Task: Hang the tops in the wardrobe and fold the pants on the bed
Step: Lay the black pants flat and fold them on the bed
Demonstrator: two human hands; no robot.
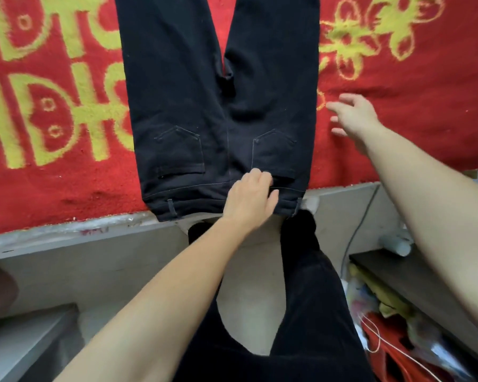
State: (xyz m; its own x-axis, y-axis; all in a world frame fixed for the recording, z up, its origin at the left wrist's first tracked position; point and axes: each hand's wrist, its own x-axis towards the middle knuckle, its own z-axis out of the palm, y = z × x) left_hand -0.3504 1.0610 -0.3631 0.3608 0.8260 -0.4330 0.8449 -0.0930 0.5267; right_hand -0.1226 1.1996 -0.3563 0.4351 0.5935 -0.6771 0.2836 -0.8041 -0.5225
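You have nothing here that reads for certain. The blanket carries big yellow-green strokes on your left that look like part of one large character. The pants cover one side of it and the picture's edge cuts the other, so you cannot tell which character it is. On your right the same yellow forms flowers, not writing.

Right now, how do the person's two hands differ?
The left hand grips the black pants at the waistband, fingers curled; the right hand holds nothing, fingers spread. The left hand is on the pants; the right hand is beside them, over the red blanket. Both are bare.
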